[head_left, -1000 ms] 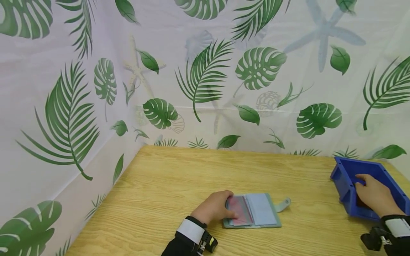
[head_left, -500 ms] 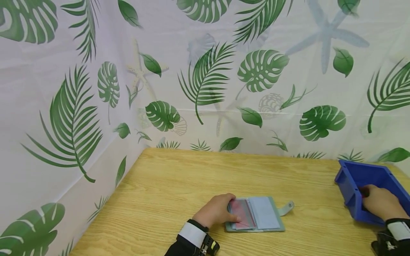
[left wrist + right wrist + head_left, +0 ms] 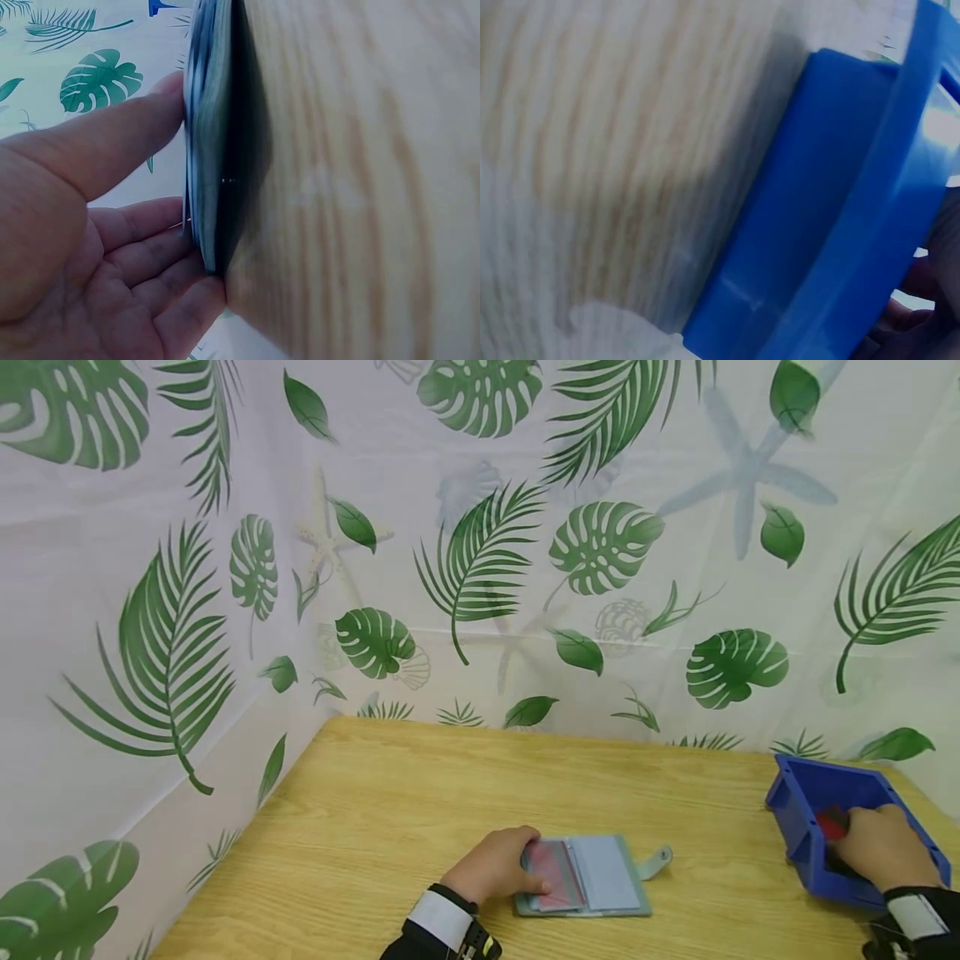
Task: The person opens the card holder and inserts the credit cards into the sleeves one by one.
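A pale blue-green card holder lies open on the table, with a pink card in a clear sleeve on its left side and a snap strap out to the right. My left hand grips its left side. In the left wrist view, the thumb presses on the sleeves and the other fingers meet the edge. My right hand reaches into a blue plastic bin, fingers curled at a red and dark object. The bin wall hides most of that hand in the right wrist view.
The wood-grain table reaches back to a white curtain printed with green leaves, which also hangs along the left. The bin stands near the table's right side, well apart from the card holder.
My right hand has gone from loosely spread over the bin's contents to deeper inside, and the red object now shows at its fingers. The left hand keeps its grip. The head view has shifted slightly.
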`<state>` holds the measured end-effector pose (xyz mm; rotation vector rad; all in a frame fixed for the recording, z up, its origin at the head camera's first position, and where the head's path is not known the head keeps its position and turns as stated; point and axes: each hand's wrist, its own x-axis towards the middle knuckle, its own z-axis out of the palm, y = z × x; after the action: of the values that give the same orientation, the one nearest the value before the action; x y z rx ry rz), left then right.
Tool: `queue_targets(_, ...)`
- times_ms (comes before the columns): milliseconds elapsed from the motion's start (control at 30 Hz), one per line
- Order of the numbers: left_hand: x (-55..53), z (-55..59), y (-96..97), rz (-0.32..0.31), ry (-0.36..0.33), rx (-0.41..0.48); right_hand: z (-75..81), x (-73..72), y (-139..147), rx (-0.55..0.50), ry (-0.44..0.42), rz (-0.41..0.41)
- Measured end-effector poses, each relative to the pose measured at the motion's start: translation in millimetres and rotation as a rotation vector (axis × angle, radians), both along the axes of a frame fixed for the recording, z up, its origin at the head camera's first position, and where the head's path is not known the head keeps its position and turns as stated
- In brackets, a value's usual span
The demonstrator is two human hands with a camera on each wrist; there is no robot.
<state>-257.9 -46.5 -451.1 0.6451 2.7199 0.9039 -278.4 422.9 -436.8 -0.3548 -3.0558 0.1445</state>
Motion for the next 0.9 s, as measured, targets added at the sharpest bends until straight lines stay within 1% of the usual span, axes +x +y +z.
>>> queue_targets(100,1.1,-0.4,0.8,0.001,-0.005,0.000,2.2,2.1,-1,-0.034,0.029,-0.031)
queue_targets(200,2.0,-1.5,0.6,0.005,-0.013,-0.006,5.5,3.3,-4,-0.104,0.053,-0.077)
queue_targets(300,2.2,-1.0,0.6,0.006,-0.010,-0.005,10.4,4.0,-4,-0.156,0.121,-0.057)
queue_targets(400,1.3,0.7,2.0,-0.007,0.007,-0.011,17.5,6.3,0,-0.179,0.157,-0.037)
queue_targets(500,2.5,-1.2,2.0,-0.014,-0.006,-0.004,20.3,10.8,3,-0.176,0.163,-0.053)
queue_targets(533,3.2,-2.1,1.9,-0.016,-0.012,-0.005,20.6,12.9,4,-0.167,0.175,-0.048)
queue_targets(600,4.6,-3.6,1.3,-0.017,-0.021,-0.009,20.4,16.7,4,-0.155,0.214,-0.040)
queue_targets(667,5.1,-4.6,1.0,-0.016,-0.026,-0.014,24.8,20.3,0,-0.145,0.275,-0.041)
queue_targets(767,3.8,-3.0,1.1,-0.016,-0.027,-0.024,39.7,23.5,-17,-0.164,0.398,-0.065)
queue_targets(833,1.3,-1.1,1.2,-0.014,-0.030,-0.026,58.2,24.4,-37,-0.178,0.494,-0.066)
queue_targets(900,-0.9,1.2,0.7,-0.011,-0.028,-0.027,75.3,24.8,-61,-0.206,0.557,-0.012)
